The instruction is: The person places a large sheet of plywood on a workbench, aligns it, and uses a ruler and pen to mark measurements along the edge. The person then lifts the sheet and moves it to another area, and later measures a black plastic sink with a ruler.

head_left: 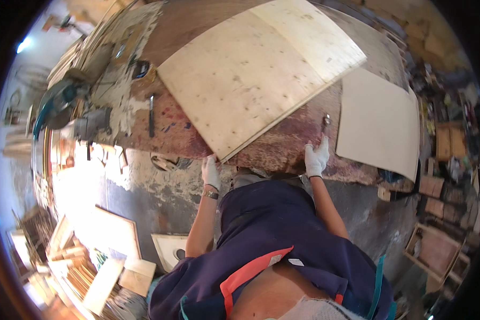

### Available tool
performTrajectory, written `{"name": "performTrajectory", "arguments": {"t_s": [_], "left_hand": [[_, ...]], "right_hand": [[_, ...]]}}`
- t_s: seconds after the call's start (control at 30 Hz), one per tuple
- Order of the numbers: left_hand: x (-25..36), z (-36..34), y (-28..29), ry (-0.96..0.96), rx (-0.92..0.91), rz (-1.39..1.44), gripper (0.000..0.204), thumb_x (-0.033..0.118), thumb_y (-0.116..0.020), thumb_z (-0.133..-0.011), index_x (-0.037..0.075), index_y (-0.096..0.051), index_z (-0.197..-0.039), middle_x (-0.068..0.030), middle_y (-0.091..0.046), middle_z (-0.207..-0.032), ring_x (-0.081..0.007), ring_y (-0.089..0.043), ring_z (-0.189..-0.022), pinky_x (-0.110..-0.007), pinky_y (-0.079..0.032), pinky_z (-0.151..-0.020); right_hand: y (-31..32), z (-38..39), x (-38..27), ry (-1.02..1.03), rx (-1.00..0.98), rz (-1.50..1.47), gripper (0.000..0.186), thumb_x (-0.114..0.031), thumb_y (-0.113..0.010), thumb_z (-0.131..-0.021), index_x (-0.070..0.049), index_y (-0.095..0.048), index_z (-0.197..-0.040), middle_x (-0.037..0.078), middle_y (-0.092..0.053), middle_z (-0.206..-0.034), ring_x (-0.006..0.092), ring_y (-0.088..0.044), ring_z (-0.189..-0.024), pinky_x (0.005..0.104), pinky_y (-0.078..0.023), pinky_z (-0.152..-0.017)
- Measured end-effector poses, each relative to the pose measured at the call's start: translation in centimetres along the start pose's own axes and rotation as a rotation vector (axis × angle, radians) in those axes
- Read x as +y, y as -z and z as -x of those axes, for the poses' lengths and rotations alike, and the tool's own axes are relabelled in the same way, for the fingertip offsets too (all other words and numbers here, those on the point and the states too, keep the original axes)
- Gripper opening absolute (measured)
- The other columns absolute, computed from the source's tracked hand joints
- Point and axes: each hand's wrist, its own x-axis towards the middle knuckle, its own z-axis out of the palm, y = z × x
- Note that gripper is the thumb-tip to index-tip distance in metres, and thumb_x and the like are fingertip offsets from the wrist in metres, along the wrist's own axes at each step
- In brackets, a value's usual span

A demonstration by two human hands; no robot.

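A person in a dark blue top leans over a worn, reddish-stained workbench, both hands in white knitted work gloves. The left hand rests at the near corner of a large pale plywood sheet, a flat rectangular panel with a speckled, matte face that lies tilted across the bench; whether the fingers curl under its edge cannot be told. The right hand sits further along the bench's front edge, fingers pointing up toward a small metal tool that lies just beyond them, the glove loosely closed on nothing visible. A second, smoother cream-coloured board overhangs the bench to the right, well apart from the plywood sheet. On the bench's left stand a teal-bodied power saw and a dark slender hand tool, on a surface crusted with white filler and paint. Stacked timber offcuts lie on the grey concrete floor below.
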Motion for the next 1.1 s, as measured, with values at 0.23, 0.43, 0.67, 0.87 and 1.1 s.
{"name": "performTrajectory", "arguments": {"t_s": [0.23, 0.43, 0.67, 0.87, 1.1], "left_hand": [[-0.6, -0.6, 0.0, 0.06, 0.051, -0.189, 0.039, 0.037, -0.052, -0.103, 0.007, -0.063, -0.124, -0.0049, -0.063, -0.11, -0.0164, -0.059, -0.094, -0.033, -0.049, -0.079], [2.2, 2.0, -3.2, 0.055, 0.157, -0.177, 0.042, 0.034, -0.062, -0.092, -0.002, -0.063, -0.114, -0.0072, -0.06, -0.099, -0.0176, -0.054, -0.093, -0.035, -0.045, -0.081], [0.0, -0.9, -3.7, 0.026, 0.269, -0.16, 0.047, 0.032, -0.062, -0.088, -0.006, -0.061, -0.115, -0.013, -0.065, -0.11, -0.0221, -0.06, -0.1, -0.037, -0.048, -0.083], [0.9, 1.9, -5.4, 0.001, 0.398, -0.169, 0.036, 0.032, -0.059, -0.097, 0.001, -0.065, -0.115, -0.0062, -0.063, -0.108, -0.0161, -0.057, -0.095, -0.035, -0.048, -0.077], [-0.3, -1.6, -3.4, -0.183, 0.449, -0.46, 0.036, 0.033, -0.063, -0.091, -0.001, -0.065, -0.101, -0.0138, -0.065, -0.095, -0.0269, -0.06, -0.086, -0.041, -0.047, -0.078]], "right_hand": [[-5.8, -4.7, -1.8, -0.624, -0.465, -1.03, 0.058, -0.031, -0.058, -0.101, -0.006, -0.039, -0.151, 0.019, -0.048, -0.146, 0.0338, -0.051, -0.128, 0.0482, -0.044, -0.104], [-8.6, -8.6, -8.3, -0.999, -0.524, -1.256, 0.063, -0.04, -0.056, -0.099, -0.013, -0.037, -0.153, 0.019, -0.029, -0.159, 0.038, -0.03, -0.15, 0.0565, -0.033, -0.115], [-11.0, -10.0, -7.8, -1.08, -0.582, -1.213, 0.046, -0.04, -0.06, -0.095, -0.02, -0.05, -0.135, 0.019, -0.042, -0.147, 0.0355, -0.044, -0.132, 0.0625, -0.036, -0.104], [-8.9, -12.1, -7.1, -0.954, -0.539, -0.975, 0.048, -0.034, -0.062, -0.095, -0.014, -0.052, -0.137, 0.022, -0.049, -0.141, 0.0392, -0.054, -0.122, 0.0585, -0.041, -0.101], [-8.5, -23.3, -2.2, -0.595, -0.138, -0.806, 0.031, -0.025, -0.066, -0.088, -0.001, -0.058, -0.106, 0.014, -0.061, -0.093, 0.0211, -0.058, -0.079, 0.0398, -0.046, -0.056]]}}
